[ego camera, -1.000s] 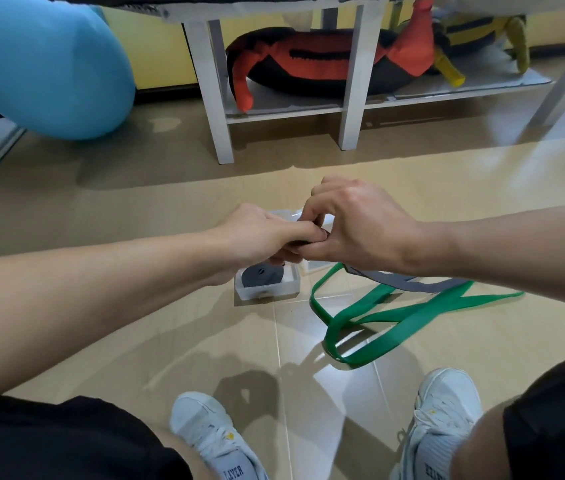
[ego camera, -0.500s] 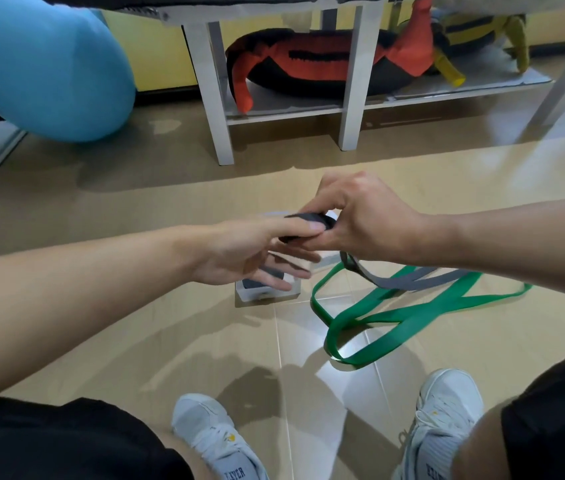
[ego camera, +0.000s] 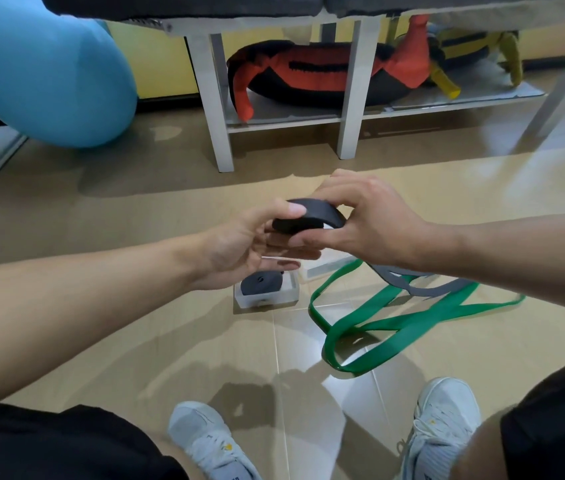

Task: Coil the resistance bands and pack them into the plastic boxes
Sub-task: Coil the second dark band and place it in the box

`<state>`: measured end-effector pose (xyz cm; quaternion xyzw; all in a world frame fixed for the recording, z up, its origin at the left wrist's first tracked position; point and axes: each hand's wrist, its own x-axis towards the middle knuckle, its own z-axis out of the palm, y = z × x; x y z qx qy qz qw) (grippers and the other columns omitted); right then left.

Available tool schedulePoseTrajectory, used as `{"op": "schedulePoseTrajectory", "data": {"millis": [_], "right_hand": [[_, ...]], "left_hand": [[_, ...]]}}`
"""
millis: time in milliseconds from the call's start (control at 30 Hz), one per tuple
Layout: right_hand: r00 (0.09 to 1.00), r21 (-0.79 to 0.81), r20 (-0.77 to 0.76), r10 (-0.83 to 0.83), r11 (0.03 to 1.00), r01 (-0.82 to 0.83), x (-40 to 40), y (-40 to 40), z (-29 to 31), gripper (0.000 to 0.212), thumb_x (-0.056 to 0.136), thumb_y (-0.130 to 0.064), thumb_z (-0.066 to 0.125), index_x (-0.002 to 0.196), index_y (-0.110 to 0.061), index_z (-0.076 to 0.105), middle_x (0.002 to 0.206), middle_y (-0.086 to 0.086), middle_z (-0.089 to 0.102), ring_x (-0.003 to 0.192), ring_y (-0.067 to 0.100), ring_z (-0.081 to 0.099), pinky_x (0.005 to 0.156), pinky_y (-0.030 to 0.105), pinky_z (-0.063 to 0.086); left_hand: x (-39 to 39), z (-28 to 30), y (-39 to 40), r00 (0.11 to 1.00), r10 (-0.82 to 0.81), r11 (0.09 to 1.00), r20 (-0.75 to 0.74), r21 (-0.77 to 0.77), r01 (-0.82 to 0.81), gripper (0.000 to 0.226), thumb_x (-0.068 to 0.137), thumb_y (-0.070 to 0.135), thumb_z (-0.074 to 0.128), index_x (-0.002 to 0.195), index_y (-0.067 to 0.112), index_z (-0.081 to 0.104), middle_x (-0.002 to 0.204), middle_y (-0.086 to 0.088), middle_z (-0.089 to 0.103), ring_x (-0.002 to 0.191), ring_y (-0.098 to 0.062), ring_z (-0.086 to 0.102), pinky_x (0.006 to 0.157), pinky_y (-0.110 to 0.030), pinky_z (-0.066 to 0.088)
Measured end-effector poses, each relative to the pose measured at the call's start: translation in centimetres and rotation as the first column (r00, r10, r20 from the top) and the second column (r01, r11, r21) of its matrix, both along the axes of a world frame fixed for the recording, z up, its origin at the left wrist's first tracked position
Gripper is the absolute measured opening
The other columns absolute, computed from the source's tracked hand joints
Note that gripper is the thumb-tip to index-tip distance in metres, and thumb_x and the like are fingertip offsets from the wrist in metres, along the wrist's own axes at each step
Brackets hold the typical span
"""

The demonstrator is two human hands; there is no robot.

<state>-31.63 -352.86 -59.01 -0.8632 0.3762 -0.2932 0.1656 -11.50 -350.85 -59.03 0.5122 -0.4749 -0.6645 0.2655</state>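
Here both hands, left hand [ego camera: 239,244] and right hand [ego camera: 360,223], pinch the dark coil [ego camera: 308,216] closed so it stays wound (open plastic box [ego camera: 303,271] waits at six o'clock).

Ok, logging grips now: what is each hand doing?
Left hand: closed on the dark band coil.
Right hand: closed on the same coil, opposite side.

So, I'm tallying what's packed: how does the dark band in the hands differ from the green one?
The dark band is partly coiled and held off the floor by both hands, left hand and right hand; the green band lies loose and uncoiled on the floor. Neither is boxed.
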Motion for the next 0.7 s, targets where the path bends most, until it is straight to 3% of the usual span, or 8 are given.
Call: {"op": "schedulePoseTrajectory", "data": {"millis": [100, 200, 333, 400, 567, 700], "right_hand": [[0.997, 0.018, 0.057, -0.043, 0.999, 0.042, -0.1, 0.0, 0.1, 0.035, 0.072, -0.063, 0.068, 0.085, -0.03, 0.071, 0.076, -0.001, 0.065, 0.073, 0.016, 0.056, 0.061, 0.044, 0.05], [0.998, 0.033, 0.007, -0.065, 0.997, 0.065, 0.0, -0.2, 0.2, 0.046, 0.071, -0.063, 0.071, 0.083, -0.019, 0.079, 0.077, 0.002, 0.065, 0.07, 0.013, 0.059, 0.061, 0.043, 0.052], [0.977, 0.009, -0.205, -0.053, 0.998, 0.056, 0.0, 0.1, 0.3, 0.035, 0.075, -0.054, 0.074, 0.089, -0.023, 0.082, 0.079, -0.002, 0.066, 0.077, 0.01, 0.055, 0.062, 0.04, 0.051], [0.963, -0.043, -0.267, -0.045, 0.998, 0.035, 0.3, 0.5, 0.3, 0.037, 0.075, -0.057, 0.068, 0.091, -0.026, 0.081, 0.081, -0.004, 0.066, 0.076, 0.01, 0.052, 0.061, 0.039, 0.051], [0.986, -0.018, -0.137, -0.09, 0.996, 0.088, 0.7, 0.3, 0.5, 0.035, 0.078, -0.058, 0.07, 0.092, -0.027, 0.079, 0.082, -0.013, 0.066, 0.079, 0.01, 0.053, 0.068, 0.039, 0.051], [0.995, 0.154, 0.06, -0.076, 0.986, 0.066, 0.4, 0.1, 0.5, 0.026, 0.077, -0.047, 0.08, 0.099, -0.034, 0.078, 0.087, -0.016, 0.071, 0.086, 0.007, 0.062, 0.076, 0.034, 0.056]], "left_hand": [[0.7, -0.1, -0.2, 0.99, -0.023, 0.997, -0.137, 0.073, 0.033, 0.057, 0.086, 0.042, 0.061, 0.133, 0.011, 0.061, 0.124, -0.016, 0.073, 0.118, -0.031, 0.07, 0.11, -0.047, 0.047], [0.6, 0.0, -0.2, 0.988, -0.119, 0.984, -0.103, 0.124, 0.131, 0.06, 0.089, 0.051, 0.061, 0.139, 0.016, 0.058, 0.132, -0.013, 0.069, 0.123, -0.031, 0.067, 0.111, -0.048, 0.046], [-0.8, 0.4, 0.2, 0.943, -0.154, 0.988, 0.294, 0.05, 0.146, 0.066, 0.07, 0.066, 0.068, 0.122, 0.026, 0.066, 0.119, -0.004, 0.074, 0.109, -0.022, 0.072, 0.102, -0.047, 0.055], [-1.3, 0.2, 0.3, 0.922, -0.092, 0.995, 0.375, 0.004, 0.098, 0.057, 0.074, 0.065, 0.073, 0.114, 0.024, 0.071, 0.107, -0.002, 0.078, 0.1, -0.02, 0.074, 0.097, -0.043, 0.059], [-1.0, 0.4, 0.2, 0.977, -0.009, 0.999, 0.215, -0.03, 0.016, 0.037, 0.094, 0.049, 0.06, 0.116, 0.02, 0.069, 0.1, -0.003, 0.081, 0.1, -0.02, 0.077, 0.106, -0.043, 0.052], [-0.4, 0.4, 0.0, 0.999, 0.045, 0.998, -0.019, 0.037, -0.045, 0.047, 0.09, 0.046, 0.055, 0.123, 0.014, 0.066, 0.112, -0.014, 0.077, 0.111, -0.029, 0.073, 0.111, -0.047, 0.047]]}}
